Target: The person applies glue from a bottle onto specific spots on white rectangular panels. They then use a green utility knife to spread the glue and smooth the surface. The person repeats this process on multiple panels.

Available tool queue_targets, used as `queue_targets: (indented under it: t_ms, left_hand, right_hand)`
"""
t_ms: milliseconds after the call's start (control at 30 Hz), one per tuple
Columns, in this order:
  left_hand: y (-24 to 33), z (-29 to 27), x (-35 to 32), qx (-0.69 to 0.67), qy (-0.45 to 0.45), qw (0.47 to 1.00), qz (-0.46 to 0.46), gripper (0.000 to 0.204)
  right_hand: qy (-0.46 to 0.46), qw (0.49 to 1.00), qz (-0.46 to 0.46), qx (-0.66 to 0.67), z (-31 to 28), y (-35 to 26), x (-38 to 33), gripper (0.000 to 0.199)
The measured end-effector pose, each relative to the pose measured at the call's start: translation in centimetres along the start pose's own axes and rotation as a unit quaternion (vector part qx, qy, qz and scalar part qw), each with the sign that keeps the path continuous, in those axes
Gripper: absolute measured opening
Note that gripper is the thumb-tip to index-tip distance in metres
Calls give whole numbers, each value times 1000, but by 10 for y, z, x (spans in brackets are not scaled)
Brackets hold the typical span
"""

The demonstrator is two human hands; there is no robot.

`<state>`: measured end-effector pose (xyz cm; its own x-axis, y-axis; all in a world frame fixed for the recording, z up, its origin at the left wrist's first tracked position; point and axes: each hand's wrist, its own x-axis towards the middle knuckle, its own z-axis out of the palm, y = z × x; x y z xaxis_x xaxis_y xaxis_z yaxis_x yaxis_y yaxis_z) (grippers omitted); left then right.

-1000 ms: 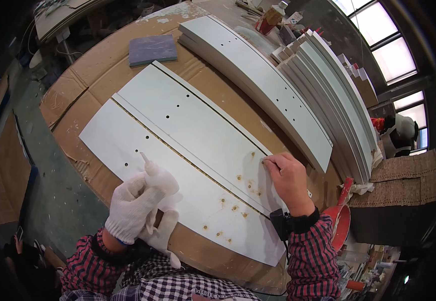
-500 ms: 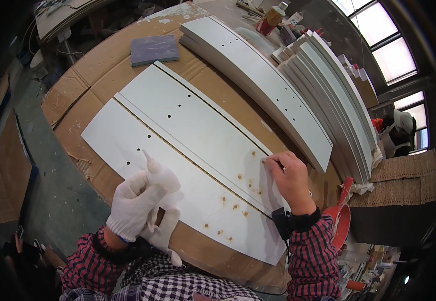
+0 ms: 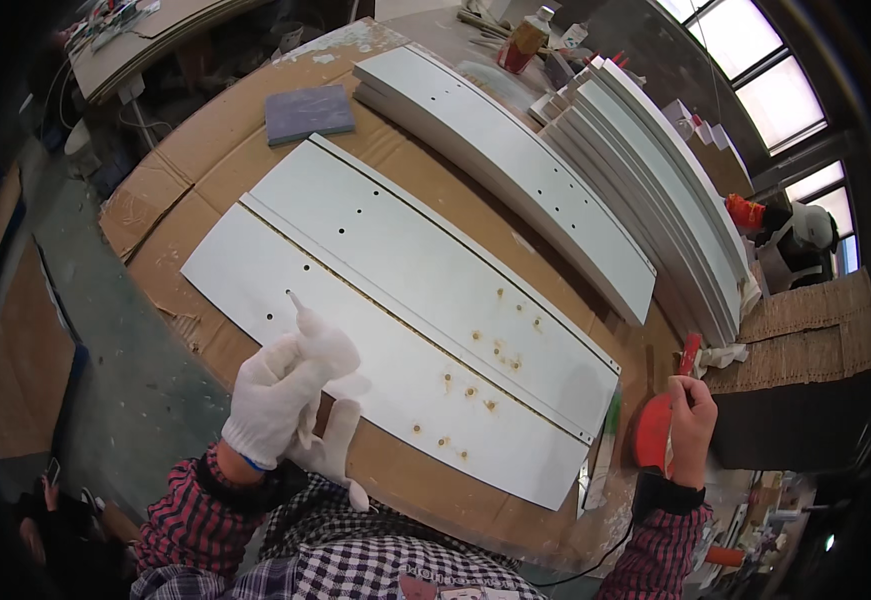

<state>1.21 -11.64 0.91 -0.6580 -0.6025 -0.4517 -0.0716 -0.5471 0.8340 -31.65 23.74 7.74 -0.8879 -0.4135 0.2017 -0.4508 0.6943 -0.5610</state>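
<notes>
Pinching the squeeze bottle (image 3: 329, 347) over the white panel (image 3: 425, 260)'s near edge with my left hand (image 3: 273, 392), I seemed mid-fetch; my right hand (image 3: 691, 425) was at the red dish (image 3: 651, 435), its grip impossible to tell. Next called for careful picking.

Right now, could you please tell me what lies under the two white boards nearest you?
Brown cardboard shows around the white boards; whatever is directly beneath them is covered.
</notes>
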Motion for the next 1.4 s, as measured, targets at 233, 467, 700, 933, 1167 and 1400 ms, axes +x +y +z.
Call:
queue_targets:
  t_ms: [233,467,700,933,1167,1400]
  left_hand:
    - [2,-11,-17,74,11,997,36,22]
    - [12,-1,-32,58,26,997,-48,19]
    - [-13,3,-20,35,-51,998,-20,33]
    - [-15,7,-19,39,-42,998,-21,33]
    - [-11,-3,-39,57,-45,997,-36,16]
    - [-22,6,-57,68,-90,991,-68,29]
  right_hand:
    - [9,996,53,-74,-46,85,-12,19]
    - [6,995,101,16,-34,62,-25,15]
    - [-103,991,-85,-9,43,-59,-51,6]
    - [-167,965,-200,1,103,-111,-68,4]
    - [-54,993,-104,-14,48,-84,-42,7]
    - [43,991,-42,-121,-34,54,-25,16]
